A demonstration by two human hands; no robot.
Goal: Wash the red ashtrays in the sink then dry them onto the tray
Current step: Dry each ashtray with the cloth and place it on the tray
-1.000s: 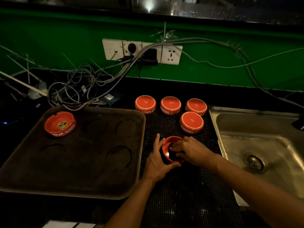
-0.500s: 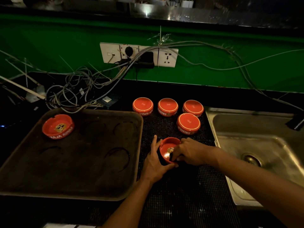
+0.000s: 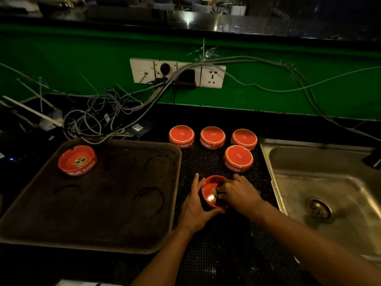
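A red ashtray (image 3: pixel 210 193) sits tilted on the black mat, its hollow facing me. My left hand (image 3: pixel 194 207) holds it from the left and below, thumb under its rim. My right hand (image 3: pixel 237 193) has its curled fingers inside the ashtray's hollow; whether it holds a cloth is hidden. Several other red ashtrays (image 3: pixel 238 157) stand upside down on the mat behind. One more ashtray (image 3: pixel 77 159) sits upright at the far left corner of the brown tray (image 3: pixel 123 234). The steel sink (image 3: pixel 340 182) lies to the right.
A tangle of grey cables (image 3: pixel 99 118) lies behind the tray, running up to a white socket strip (image 3: pixel 177 73) on the green wall. A dark tap part (image 3: pixel 373 159) shows at the sink's right edge.
The ashtray has tipped further towards me in my left hand, and my right hand's fingers have shifted inside its hollow. The camera has tilted slightly.
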